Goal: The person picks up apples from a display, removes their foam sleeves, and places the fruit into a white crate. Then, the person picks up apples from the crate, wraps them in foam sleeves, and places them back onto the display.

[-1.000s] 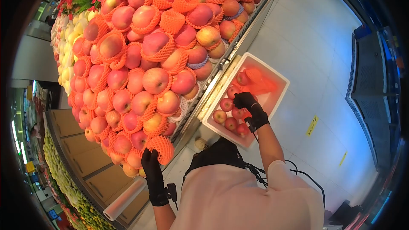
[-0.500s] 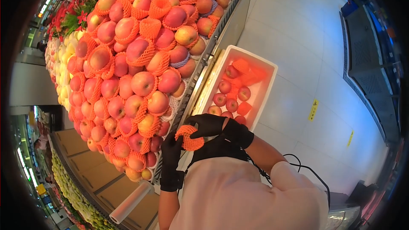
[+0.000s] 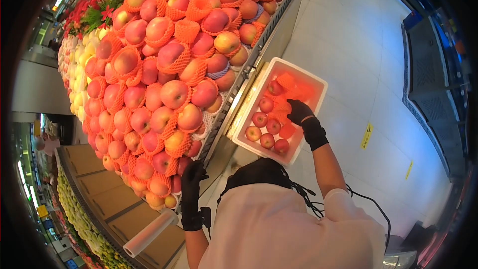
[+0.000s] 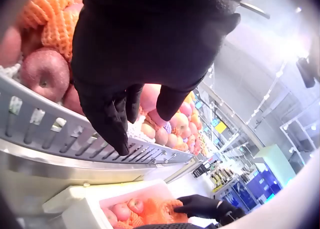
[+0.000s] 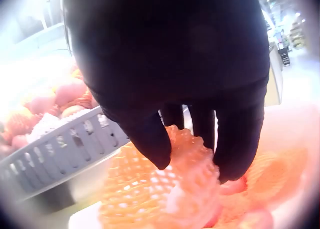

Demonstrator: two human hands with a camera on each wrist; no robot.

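My right hand [image 3: 300,112], in a black glove, is over the white foam box [image 3: 318,100]. It pinches an orange foam fruit net [image 5: 160,189] between thumb and fingers, and the net bulges below the fingertips. Whether an apple sits inside it I cannot tell. Several red apples [image 3: 273,126] lie in the box beside the hand, among loose orange nets [image 3: 298,90]. My left hand [image 3: 193,177], gloved too, hangs beside the front edge of the apple display, fingers loosely bent and holding nothing. An apple [image 4: 46,74] behind the grey rail is close to it.
A big heap of apples [image 3: 174,94], many in orange nets, slopes up on the left behind a slotted grey rail [image 4: 47,131]. A plastic bag roll [image 3: 149,234] sticks out at the display's lower corner. Tiled floor [image 3: 343,114] lies right of the box.
A netted orange item was in my left hand, then between both hands near the display's edge. Now my left hand holds nothing, and my right has gone back over the box with an orange net.
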